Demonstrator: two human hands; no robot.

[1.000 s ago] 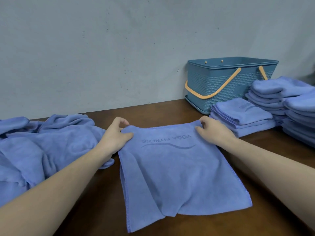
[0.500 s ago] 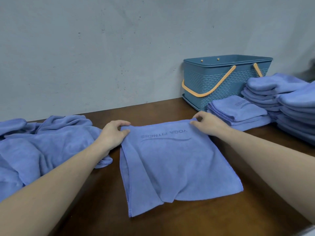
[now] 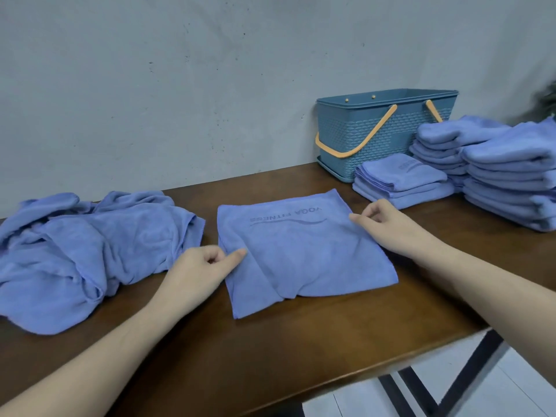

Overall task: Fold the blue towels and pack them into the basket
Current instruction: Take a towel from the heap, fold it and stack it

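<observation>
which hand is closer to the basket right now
The right hand. It rests on the right edge of the flat towel, just in front of the small folded stack beside the basket. The left hand is at the towel's left edge, farther away.
</observation>
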